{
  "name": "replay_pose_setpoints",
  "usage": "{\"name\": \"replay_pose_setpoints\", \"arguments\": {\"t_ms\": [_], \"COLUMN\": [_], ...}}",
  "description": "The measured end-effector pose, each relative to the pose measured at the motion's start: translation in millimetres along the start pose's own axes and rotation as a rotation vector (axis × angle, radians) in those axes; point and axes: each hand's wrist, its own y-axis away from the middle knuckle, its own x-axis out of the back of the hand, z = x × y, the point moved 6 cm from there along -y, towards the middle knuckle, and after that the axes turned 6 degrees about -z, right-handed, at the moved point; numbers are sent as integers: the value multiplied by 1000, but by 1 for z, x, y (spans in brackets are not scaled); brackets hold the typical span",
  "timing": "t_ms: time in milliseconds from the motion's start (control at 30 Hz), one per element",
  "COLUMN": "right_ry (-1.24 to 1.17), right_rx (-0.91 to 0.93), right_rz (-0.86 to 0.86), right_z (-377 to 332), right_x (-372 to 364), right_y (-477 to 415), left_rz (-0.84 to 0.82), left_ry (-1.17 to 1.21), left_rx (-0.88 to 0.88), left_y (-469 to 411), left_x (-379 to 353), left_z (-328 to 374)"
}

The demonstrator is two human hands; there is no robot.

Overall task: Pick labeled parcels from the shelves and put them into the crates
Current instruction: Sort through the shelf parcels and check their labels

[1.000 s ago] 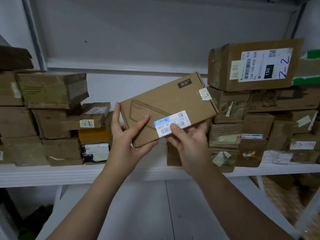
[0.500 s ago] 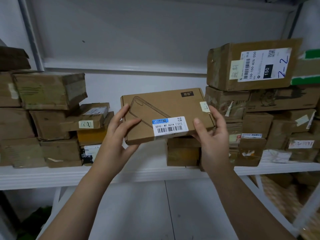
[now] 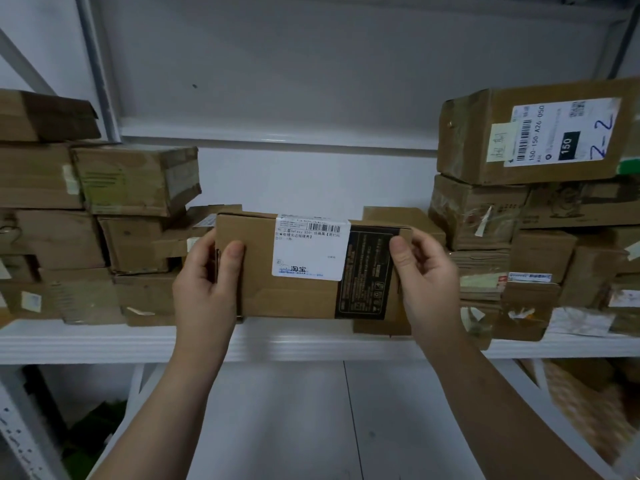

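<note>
Between the two hands, held up in front of the white metal shelf (image 3: 104, 341), sits a flat brown cardboard parcel (image 3: 298, 296) with a white barcode label (image 3: 310, 247) and a black printed panel (image 3: 367, 275) on its facing side. The left hand (image 3: 204, 285) grips its left end, thumb across the front. The right hand (image 3: 426, 278) grips its right end, thumb on the black panel. Stacked brown cardboard boxes (image 3: 131, 181) fill the shelf on the left, and a larger box marked "2-2" (image 3: 540, 133) tops the right stack.
</note>
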Motion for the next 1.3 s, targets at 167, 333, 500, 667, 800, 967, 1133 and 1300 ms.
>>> {"name": "replay_pose_setpoints", "arguments": {"t_ms": [167,333,500,667,800,967,1133,1300], "right_ry": [-10,-35,-254,-552,-636,-506,-40,185], "right_rx": [-21,-24,-56,-206,-305,-385,-352,-249], "right_rz": [0,1,-17,33,-84,-202,-59,-13], "right_z": [7,16,22,24,21,24,31,29], "right_x": [-13,-30,-65,-106,-147,-188,-190,-200], "right_y": [0,4,7,-7,-16,-18,-49,-78], "left_rz": [18,-1,-71,-219,-339,-434,-416,-409], "left_ry": [-23,-246,-207,-403,-560,-715,-957,-1342], "left_rx": [23,-153,-413,-639,-823,-812,-732,-471], "left_y": [1,6,7,-15,-30,-55,-91,-146], "left_x": [13,42,70,63,44,34,59,86], "left_z": [-8,-2,11,18,5,-18,-36,-66]}}
